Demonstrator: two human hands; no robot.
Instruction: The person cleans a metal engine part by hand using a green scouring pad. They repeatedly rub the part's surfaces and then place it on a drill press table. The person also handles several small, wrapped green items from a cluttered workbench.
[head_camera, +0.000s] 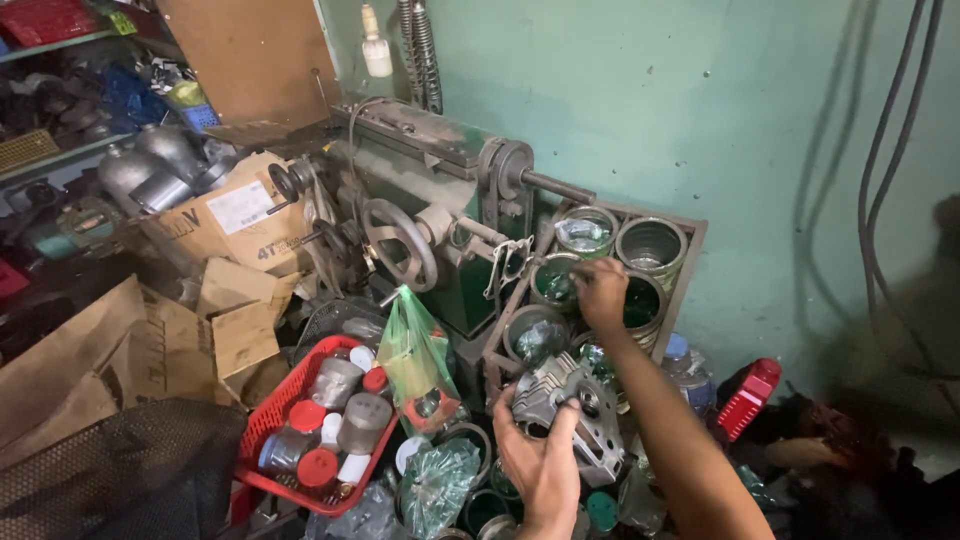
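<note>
Left hand (541, 462) gripping a grey finned engine part (568, 412), held low, in front of the metal rack (690, 262) of round tins. Right hand (600, 292) up at the rack, fingers curled into a green-lined tin (556, 281); contents of that grasp hidden. Red basket (263, 420) of cans off left.

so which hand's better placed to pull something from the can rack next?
Right, probably. The right hand already reaches into a can in the can rack, fingers at the opening. The left hand is occupied, holding the grey finned engine part lower down.
</note>
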